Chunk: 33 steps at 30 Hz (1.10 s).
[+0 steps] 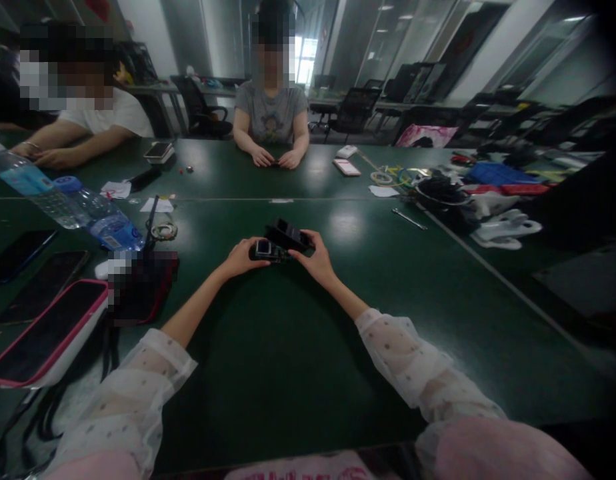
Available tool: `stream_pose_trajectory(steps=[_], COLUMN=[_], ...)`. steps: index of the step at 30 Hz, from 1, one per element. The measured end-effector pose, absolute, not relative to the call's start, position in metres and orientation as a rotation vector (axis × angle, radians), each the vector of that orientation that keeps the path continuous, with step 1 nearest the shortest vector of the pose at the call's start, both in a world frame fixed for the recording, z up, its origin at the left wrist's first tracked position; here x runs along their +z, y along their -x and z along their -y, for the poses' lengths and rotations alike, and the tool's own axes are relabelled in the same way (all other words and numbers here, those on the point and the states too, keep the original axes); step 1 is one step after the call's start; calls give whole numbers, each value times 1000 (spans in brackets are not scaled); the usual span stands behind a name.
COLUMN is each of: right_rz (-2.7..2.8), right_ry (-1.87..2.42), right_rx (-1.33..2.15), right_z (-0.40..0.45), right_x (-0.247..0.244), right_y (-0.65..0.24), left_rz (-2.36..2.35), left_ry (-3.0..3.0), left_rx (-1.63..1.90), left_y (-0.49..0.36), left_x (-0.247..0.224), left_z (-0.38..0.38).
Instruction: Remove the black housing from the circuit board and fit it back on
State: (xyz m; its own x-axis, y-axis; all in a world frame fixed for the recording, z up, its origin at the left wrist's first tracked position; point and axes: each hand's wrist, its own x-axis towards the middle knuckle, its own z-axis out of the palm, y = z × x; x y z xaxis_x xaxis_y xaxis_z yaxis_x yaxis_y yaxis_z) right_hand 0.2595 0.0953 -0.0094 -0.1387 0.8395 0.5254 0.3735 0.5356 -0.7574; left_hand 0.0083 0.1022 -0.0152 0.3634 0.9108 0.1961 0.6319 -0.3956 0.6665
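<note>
Over the middle of the dark green table (288, 360), my two hands hold two parts close together. My left hand (242, 258) is closed on a small circuit board (266, 249) with a little square screen. A black plastic housing (290, 235) with a rectangular opening is gripped in my right hand (317, 257), thumb at its near side. The housing is tilted above the board's right part and partly covers it. Whether the two parts touch, I cannot tell.
To the left are water bottles (105, 217), a pink-edged phone (51, 333) and other dark phones (44, 285). A wrench (409, 219) lies right, near bundled cables (441, 190) and a white object (508, 229). Two people sit across; one person's hands (277, 159) rest together on the table.
</note>
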Motion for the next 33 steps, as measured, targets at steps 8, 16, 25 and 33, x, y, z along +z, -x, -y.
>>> stream_pose_trajectory(steps=[8,16,25,33], right_rz=[1396,1352,1358,1374], right_ry=[1420,1684,1804,1799], right_rx=[115,187,85,26], right_z=[-113,-121,-111,-114], right_x=[-27,-39,-28,-33], right_y=[-305,-316,-308,-309], left_rz=[-1310,-1326,-1316,-1322], left_ry=[-2167,-2148,-2174,-2207], left_rx=[731,710,701,713], left_y=[-8,-8,-7,-8], left_x=[-12,-11,-10,-14], left_z=[-99,-97,-97,-100])
